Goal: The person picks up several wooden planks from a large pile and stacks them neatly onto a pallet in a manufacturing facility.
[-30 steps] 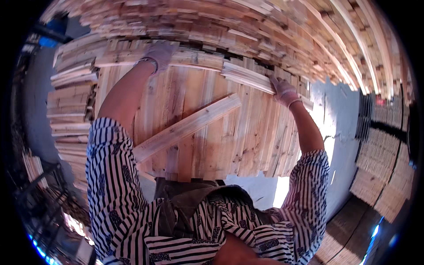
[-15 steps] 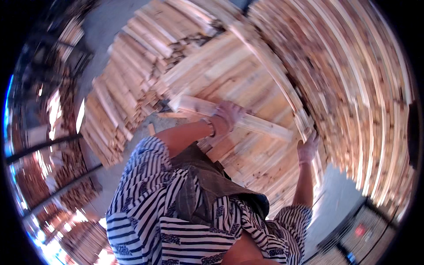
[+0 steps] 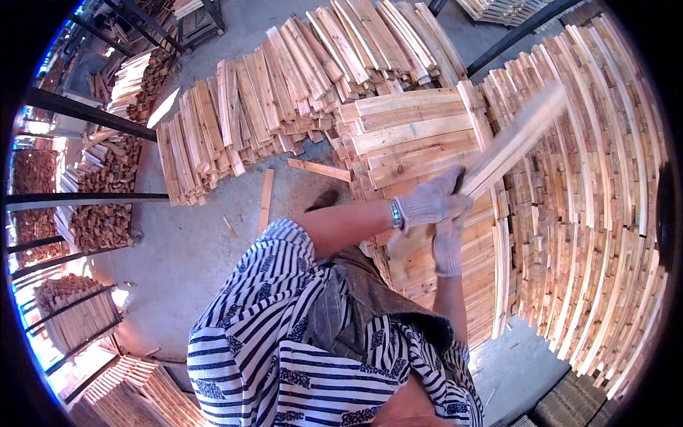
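A pale wooden board is raised at a slant over the stack, its far end pointing up and to the right and blurred by motion. My left hand, in a pale knit glove with a beaded band at the wrist, is closed on the board's near end. Just below it, my gloved right hand also grips that end, its fingers partly hidden by the board and the left hand. Beneath both hands lies a broad stack of boards, laid flat side by side, with a few lengthwise boards along its right edge.
Loosely layered boards form a long pile at the far left. A tall wall of stacked boards rises at the right. Two loose strips lie on the concrete floor. Dark metal bars and more wood piles stand farther left.
The board that lay across the stack under my left hand is now lifted and swung up to the right. My right hand has left the stack's right edge and joined the left on the board.
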The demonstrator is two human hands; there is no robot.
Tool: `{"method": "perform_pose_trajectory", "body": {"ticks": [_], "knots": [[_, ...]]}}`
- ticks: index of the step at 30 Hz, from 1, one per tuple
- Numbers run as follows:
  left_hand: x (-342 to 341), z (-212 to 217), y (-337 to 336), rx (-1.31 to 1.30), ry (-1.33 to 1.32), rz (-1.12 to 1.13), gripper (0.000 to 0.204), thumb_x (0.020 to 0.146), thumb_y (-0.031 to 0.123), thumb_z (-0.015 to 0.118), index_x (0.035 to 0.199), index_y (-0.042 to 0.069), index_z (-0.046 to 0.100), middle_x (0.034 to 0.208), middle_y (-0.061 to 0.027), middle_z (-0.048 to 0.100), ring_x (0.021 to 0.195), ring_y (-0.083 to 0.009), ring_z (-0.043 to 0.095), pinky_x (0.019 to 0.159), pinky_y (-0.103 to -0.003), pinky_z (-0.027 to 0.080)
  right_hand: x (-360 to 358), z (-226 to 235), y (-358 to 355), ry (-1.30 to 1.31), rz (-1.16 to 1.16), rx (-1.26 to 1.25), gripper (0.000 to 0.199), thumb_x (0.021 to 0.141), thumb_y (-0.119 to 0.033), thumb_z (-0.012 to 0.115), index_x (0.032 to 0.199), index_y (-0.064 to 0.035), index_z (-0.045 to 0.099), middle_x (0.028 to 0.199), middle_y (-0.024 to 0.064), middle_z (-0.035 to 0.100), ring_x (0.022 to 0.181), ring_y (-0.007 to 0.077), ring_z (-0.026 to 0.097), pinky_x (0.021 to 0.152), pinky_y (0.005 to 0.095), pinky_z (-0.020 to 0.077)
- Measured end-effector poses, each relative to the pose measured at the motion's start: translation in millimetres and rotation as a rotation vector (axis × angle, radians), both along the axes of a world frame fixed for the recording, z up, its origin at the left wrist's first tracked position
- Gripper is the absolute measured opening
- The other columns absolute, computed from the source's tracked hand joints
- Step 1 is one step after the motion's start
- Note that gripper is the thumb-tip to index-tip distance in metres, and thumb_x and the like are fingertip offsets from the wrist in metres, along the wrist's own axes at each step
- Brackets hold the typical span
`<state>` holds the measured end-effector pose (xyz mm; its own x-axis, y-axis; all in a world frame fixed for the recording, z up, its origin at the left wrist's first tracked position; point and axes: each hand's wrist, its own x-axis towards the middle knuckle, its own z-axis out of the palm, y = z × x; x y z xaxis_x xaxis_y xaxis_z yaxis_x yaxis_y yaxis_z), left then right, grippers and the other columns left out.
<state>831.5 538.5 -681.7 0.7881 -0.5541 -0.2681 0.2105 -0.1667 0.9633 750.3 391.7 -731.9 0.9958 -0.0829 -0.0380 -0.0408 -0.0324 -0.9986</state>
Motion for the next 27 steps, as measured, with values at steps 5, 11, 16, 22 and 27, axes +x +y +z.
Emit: {"method": "perform_pose_trajectory", "body": {"ticks": [5,11,16,22,27], "knots": [[44,-60,57,0.062,-0.609,-0.013,0.075,0.089,0.043,0.068,0.143,-0.001,0.042,0.133,-0.0207,0.057,0.124,-0.031,0.055,0.108,-0.039,0.042,39,30,19,0.242,0.043,-0.041,0.095,0.083,-0.013,0.081,0.156,-0.0026,0.021,0.127,0.0097,0.055,0.114,0.0181,0.056,0.098,0.0319,0.0503],[105,-224,241,-0.376,0.258,0.512,0.041,0.097,0.018,0.061,0.132,0.0,0.054,0.13,-0.0158,0.06,0.121,-0.0231,0.058,0.102,-0.031,0.048,59,-34,7,0.229,-0.023,-0.694,0.103,0.074,-0.019,0.087,0.153,0.0047,0.026,0.145,0.0227,0.048,0.127,0.0298,0.054,0.102,0.0383,0.0501],[244,-306,350,0.152,0.48,0.841,0.062,0.091,0.023,0.068,0.142,0.001,0.039,0.144,-0.019,0.043,0.13,-0.028,0.05,0.101,-0.038,0.05,82,-84,25,0.539,-0.035,-1.233,0.102,0.072,-0.031,0.087,0.152,-0.0015,0.032,0.141,0.0263,0.049,0.125,0.0403,0.052,0.103,0.0452,0.0463],[380,-369,376,0.441,0.625,1.089,0.098,0.08,0.039,0.08,0.154,0.004,0.026,0.159,-0.02,0.022,0.141,-0.0318,0.039,0.098,-0.045,0.053,125,-103,34,0.651,-0.115,-1.2,0.092,0.068,-0.029,0.086,0.145,-0.0031,0.043,0.134,0.0231,0.051,0.122,0.0406,0.052,0.102,0.0468,0.0452],[386,-419,381,0.591,0.507,1.131,0.09,0.072,0.044,0.088,0.135,-0.001,0.042,0.123,-0.0211,0.056,0.106,-0.0284,0.061,0.079,-0.038,0.057,113,-126,20,0.605,-0.186,-1.144,0.088,0.062,-0.02,0.087,0.138,-0.0029,0.047,0.125,0.0169,0.053,0.115,0.037,0.055,0.1,0.0446,0.0465]]}}
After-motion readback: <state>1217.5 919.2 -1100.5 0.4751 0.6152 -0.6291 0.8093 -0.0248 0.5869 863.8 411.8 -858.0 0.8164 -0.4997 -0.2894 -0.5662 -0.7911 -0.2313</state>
